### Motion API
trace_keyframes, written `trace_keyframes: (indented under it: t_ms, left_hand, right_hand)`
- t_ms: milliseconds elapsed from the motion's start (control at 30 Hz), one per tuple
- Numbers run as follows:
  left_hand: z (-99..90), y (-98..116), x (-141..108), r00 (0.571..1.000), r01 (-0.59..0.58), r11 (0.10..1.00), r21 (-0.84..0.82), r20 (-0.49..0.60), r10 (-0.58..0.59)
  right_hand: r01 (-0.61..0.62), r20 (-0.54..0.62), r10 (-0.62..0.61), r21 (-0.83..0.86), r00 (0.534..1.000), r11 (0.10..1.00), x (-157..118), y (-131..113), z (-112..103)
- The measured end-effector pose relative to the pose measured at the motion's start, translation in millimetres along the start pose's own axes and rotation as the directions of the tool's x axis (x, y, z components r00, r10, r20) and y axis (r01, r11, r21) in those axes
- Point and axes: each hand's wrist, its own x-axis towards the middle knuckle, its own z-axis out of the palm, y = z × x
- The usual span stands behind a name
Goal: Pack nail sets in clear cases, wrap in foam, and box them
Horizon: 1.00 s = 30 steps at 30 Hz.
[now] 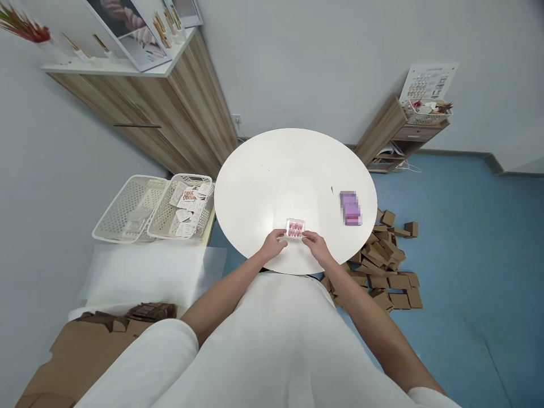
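White shirt [276, 334] closest to the camera, right up against the near edge of the round white table [289, 164]. Reaching over that edge with both bare forearms. Touching the left side of a small clear case [295, 228] with the fingertips of the left hand [272, 246], thumb spread apart from the fingers. Meeting the case's right side with the fingertips of the right hand [318, 247], loosely curved, thumb and fingers also apart. Inside the case, two rows of reddish-pink pieces (rather like false nails). Resting a little in from the table's near edge, about midway across. Toward the right edge, a purple bundle [351, 207], pixelated, with a tiny dark item [332, 190] to its left. Beyond the left edge, two white baskets [159, 209], the nearer to the table holding cards and packets. Past the right edge, on the blue floor [459, 249], brown boxes [382, 255] heaped together.
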Motion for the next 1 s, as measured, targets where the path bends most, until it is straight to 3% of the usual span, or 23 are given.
trace_keyframes:
  t_ms: [200,433,833,1000]
  left_hand:
    - [20.4,-12,-6,0.998,0.061,0.996,0.069,-0.030,-0.059]
    - [29.6,-15,-8,0.998,0.042,0.985,0.166,-0.061,-0.032]
    - [36.7,-35,-10,0.998,0.019,0.978,0.209,-0.055,-0.008]
    - [32.7,-39,-16,1.000,-0.016,0.959,0.284,0.003,0.016]
  right_hand:
    - [0.034,0.092,-0.023,-0.118,0.996,0.992,5,26,-9]
    - [0.083,0.192,-0.033,-0.258,0.981,0.963,5,30,-6]
    - [0.076,0.059,-0.060,-0.322,0.996,0.944,-3,42,-7]
    - [0.094,0.048,-0.081,-0.442,0.996,0.892,-5,45,-5]
